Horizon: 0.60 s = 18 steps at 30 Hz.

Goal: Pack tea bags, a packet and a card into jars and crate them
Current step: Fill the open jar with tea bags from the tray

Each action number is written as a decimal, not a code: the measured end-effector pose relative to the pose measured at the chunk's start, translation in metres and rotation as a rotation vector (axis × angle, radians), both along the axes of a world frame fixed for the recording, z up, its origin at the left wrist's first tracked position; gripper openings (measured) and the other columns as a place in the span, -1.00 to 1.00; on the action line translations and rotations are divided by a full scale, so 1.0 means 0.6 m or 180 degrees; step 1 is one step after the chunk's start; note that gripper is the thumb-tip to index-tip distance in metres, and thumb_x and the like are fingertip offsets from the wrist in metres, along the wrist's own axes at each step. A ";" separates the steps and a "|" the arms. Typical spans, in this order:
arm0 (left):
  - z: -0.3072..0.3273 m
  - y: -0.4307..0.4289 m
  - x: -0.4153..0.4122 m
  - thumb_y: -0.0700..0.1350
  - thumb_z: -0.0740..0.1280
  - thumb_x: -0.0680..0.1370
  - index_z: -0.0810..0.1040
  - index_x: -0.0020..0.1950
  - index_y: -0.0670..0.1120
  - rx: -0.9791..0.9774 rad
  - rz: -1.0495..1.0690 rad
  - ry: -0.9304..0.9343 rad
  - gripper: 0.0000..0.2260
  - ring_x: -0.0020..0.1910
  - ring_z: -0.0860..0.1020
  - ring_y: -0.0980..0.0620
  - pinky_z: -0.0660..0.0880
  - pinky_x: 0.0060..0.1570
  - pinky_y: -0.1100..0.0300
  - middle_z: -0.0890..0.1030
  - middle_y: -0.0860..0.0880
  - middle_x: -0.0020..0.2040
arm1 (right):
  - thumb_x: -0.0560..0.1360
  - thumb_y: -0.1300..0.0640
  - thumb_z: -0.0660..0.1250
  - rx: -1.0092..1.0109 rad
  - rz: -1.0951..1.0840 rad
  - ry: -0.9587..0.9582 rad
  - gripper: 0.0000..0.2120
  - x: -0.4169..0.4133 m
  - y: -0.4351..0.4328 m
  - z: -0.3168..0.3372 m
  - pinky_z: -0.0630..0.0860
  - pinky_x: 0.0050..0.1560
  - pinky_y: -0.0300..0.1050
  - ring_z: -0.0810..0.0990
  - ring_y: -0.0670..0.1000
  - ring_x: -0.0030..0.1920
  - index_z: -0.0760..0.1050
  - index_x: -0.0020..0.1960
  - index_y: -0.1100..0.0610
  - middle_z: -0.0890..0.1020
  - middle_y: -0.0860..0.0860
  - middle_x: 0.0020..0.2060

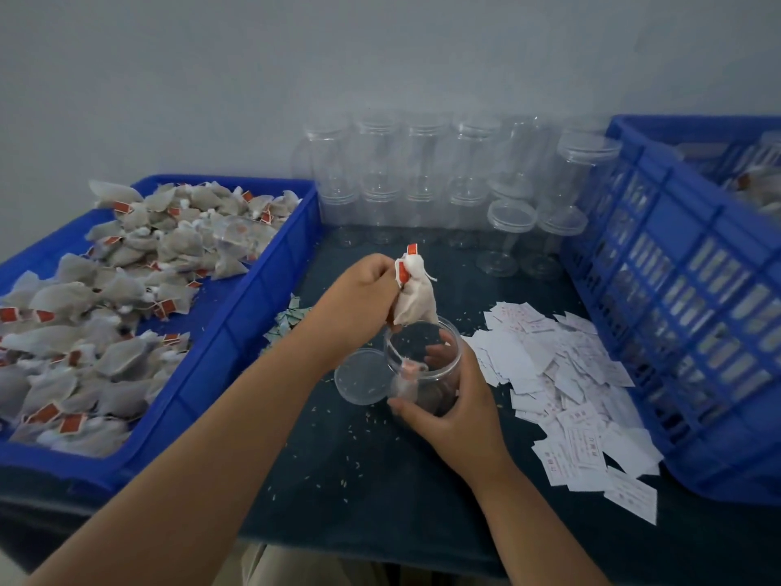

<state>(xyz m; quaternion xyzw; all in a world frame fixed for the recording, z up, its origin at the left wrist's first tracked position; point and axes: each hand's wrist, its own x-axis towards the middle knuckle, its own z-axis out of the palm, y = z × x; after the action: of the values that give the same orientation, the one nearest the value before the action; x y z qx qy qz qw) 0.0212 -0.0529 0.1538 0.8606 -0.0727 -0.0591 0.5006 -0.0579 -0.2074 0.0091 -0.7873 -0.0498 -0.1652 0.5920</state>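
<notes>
On the head view I am at the filling step. My left grip (363, 298) pinches a bunch of tea bags (413, 298) just above the open jar (422, 353). My right grip (458, 416) clasps the jar on the table (338, 458), and one bag lies inside. Next, I judge, I should lower and release the bunch, then fetch from the packets (287, 321) and the cards (562, 374).

Dark table (359, 492) with crates (659, 332), jars (422, 171), cards (562, 374)

We look forward and down from head height, close over the table's (359, 458) near edge, facing the wall (253, 57).
</notes>
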 end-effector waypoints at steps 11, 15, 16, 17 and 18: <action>-0.004 0.017 -0.001 0.07 0.21 0.70 0.50 0.17 0.17 -0.0380 0.0066 -0.0252 -0.90 -0.28 0.60 0.32 0.47 -0.37 0.42 0.65 0.18 -0.11 | 0.31 -0.20 0.70 0.0057 0.0045 0.0043 -0.11 -0.003 0.004 0.009 0.67 0.29 0.16 0.58 -0.08 0.44 0.37 0.55 -0.29 0.60 -0.25 0.38; -0.011 0.011 -0.009 0.10 0.27 0.69 0.57 0.16 0.06 0.0369 -0.0213 -0.0432 -0.83 -0.12 0.60 0.15 0.50 -0.16 0.24 0.65 0.08 -0.04 | 0.32 -0.18 0.71 0.0109 0.0072 0.0042 -0.13 -0.004 0.004 0.012 0.68 0.27 0.08 0.59 -0.09 0.43 0.37 0.51 -0.36 0.60 -0.27 0.36; -0.015 0.010 -0.012 0.10 0.28 0.68 0.59 0.09 0.00 0.0575 -0.0262 -0.0532 -0.80 -0.15 0.57 0.10 0.47 -0.17 0.19 0.64 0.02 -0.07 | 0.32 -0.16 0.71 0.0131 0.0073 0.0044 -0.13 -0.004 0.004 0.013 0.68 0.26 -0.01 0.59 -0.12 0.42 0.37 0.52 -0.36 0.59 -0.29 0.36; -0.017 0.009 -0.014 0.10 0.28 0.67 0.58 0.05 -0.02 0.0669 -0.0281 -0.0630 -0.79 -0.14 0.56 0.07 0.45 -0.18 0.17 0.62 0.00 -0.09 | 0.33 -0.14 0.71 0.0142 0.0059 0.0036 -0.13 -0.005 0.004 0.014 0.67 0.24 -0.12 0.60 -0.15 0.41 0.37 0.52 -0.34 0.59 -0.30 0.36; -0.017 0.008 -0.016 0.10 0.31 0.66 0.57 0.03 -0.01 0.0671 -0.0304 -0.0714 -0.81 -0.13 0.56 0.07 0.44 -0.19 0.19 0.61 0.02 -0.08 | 0.34 -0.12 0.71 0.0144 0.0031 0.0021 -0.13 -0.004 0.004 0.014 0.65 0.22 -0.20 0.60 -0.17 0.40 0.37 0.53 -0.32 0.60 -0.31 0.35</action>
<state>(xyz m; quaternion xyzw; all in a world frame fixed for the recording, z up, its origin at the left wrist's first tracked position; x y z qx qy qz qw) 0.0118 -0.0479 0.1437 0.9051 -0.1624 0.0064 0.3928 -0.0605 -0.2048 0.0178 -0.7739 -0.0479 -0.1607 0.6106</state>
